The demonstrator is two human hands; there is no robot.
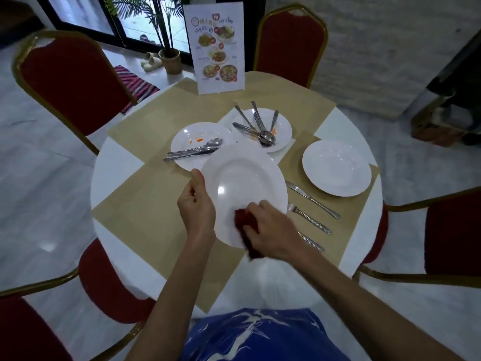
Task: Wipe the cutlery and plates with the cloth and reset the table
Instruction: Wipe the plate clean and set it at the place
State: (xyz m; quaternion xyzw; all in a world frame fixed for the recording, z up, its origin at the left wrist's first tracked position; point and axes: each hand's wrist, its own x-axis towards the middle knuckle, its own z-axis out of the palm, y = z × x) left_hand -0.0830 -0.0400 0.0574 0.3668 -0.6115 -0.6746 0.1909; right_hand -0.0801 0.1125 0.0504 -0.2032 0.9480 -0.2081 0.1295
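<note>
Step in hand: wiping a white dinner plate [244,178], held up off the desk [109,165] in front of the person, face tilted toward them; it's round, so no real long axis. Left hand [197,204] fingers grip its left rim; right hand [270,230] fingers clamp the dark red cloth [246,220] against its near rim. Next, prob.: finish the wipe, set it down flat, then take the sauce-stained plate [192,136] just behind-left of it

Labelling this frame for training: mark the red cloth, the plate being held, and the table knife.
red cloth [242,220], head view, on its bunched visible folds.
held plate [242,175], head view, on the bare centre of its well.
table knife [313,200], head view, on the middle of its length.
</note>
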